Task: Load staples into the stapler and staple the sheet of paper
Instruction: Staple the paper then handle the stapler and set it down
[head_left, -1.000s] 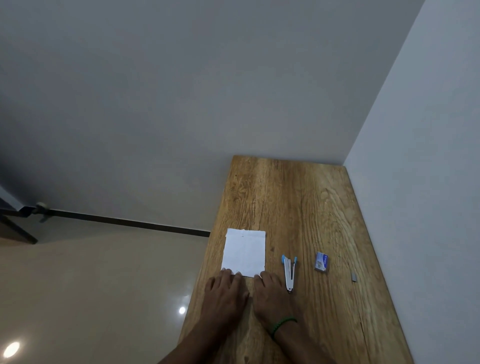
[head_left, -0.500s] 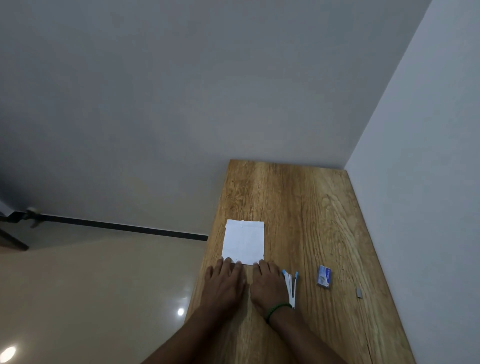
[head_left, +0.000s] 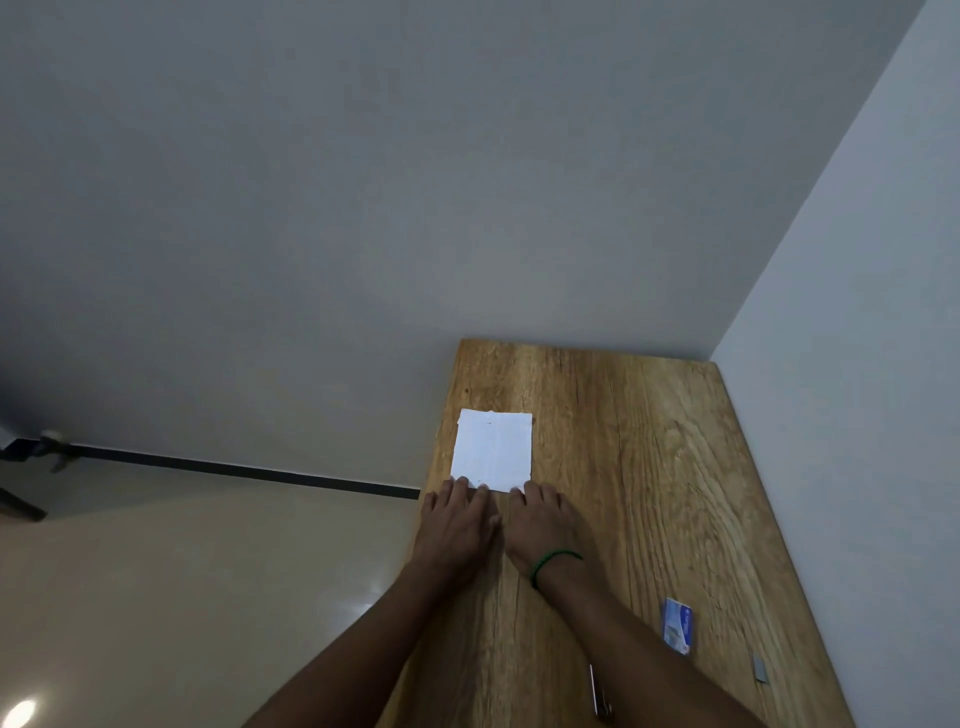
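Paper (head_left: 492, 449) farther from staple box (head_left: 678, 626)

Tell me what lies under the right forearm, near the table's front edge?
A thin metallic sliver, apparently the stapler, pokes out beside the right forearm. The rest of it is hidden under the arm.

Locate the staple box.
Head view: the staple box lies on the wooden table, just right of the right forearm, between the stapler and a loose staple strip.
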